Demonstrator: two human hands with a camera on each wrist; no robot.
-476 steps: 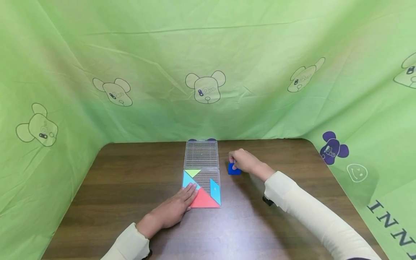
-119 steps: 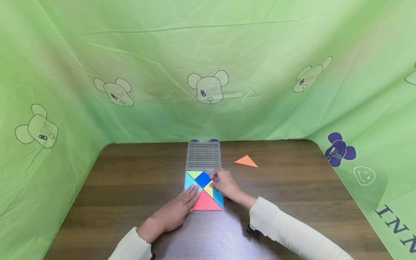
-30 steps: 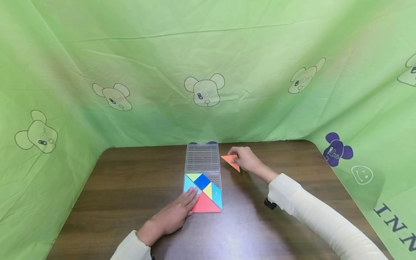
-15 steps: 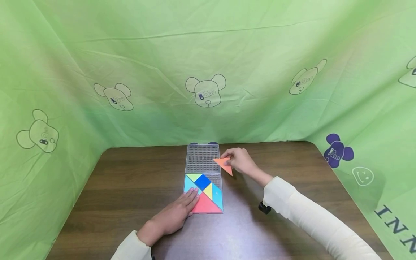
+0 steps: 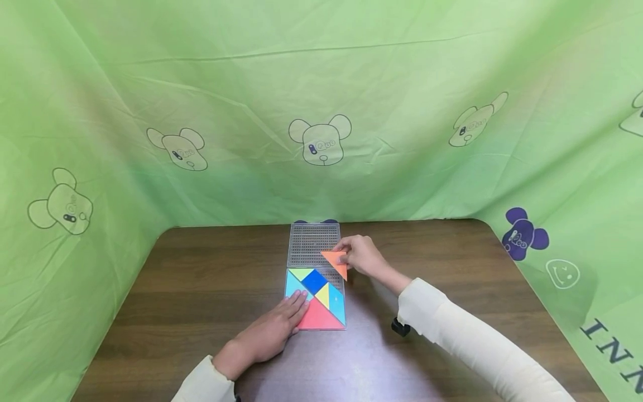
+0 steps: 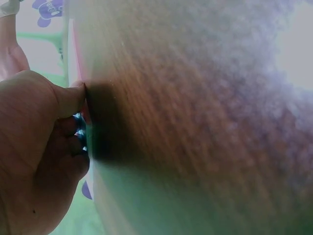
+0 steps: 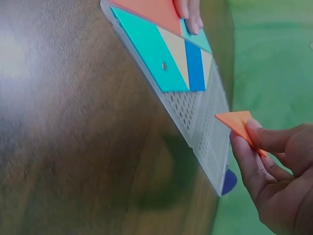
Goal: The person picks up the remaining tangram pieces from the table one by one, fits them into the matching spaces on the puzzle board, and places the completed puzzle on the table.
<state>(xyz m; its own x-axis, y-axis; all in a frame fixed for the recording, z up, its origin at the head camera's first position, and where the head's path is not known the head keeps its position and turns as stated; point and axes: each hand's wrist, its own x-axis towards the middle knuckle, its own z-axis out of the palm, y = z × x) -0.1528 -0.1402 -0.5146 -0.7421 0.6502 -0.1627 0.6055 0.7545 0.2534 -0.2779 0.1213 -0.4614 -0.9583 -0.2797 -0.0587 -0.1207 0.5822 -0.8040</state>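
Note:
My right hand (image 5: 365, 257) pinches an orange triangular tangram piece (image 7: 236, 120) between thumb and fingers, held above the hinge side of an open clear plastic case (image 5: 289, 245). My left hand (image 5: 268, 329) lies flat with its fingertips on the light-blue triangle (image 5: 293, 283) and the red triangle (image 5: 320, 317) in the case's near half. Beside them in that half sit a lime triangle (image 5: 300, 273), a dark blue square (image 5: 314, 281), a yellow triangle (image 5: 324, 296) and a blue parallelogram (image 5: 336, 303). A bare dotted corner of the case shows at its right, under the orange piece.
The case lies on a dark wood table (image 5: 211, 279). A green cloth (image 5: 241, 184) printed with bear heads rises behind the table and at both sides. The case's far half, its dotted lid, reaches close to the table's back edge.
Earlier the right hand laid the blue square and yellow triangle into the case. Over the last second it has brought the orange triangle leftward to the case. The left hand has stayed put.

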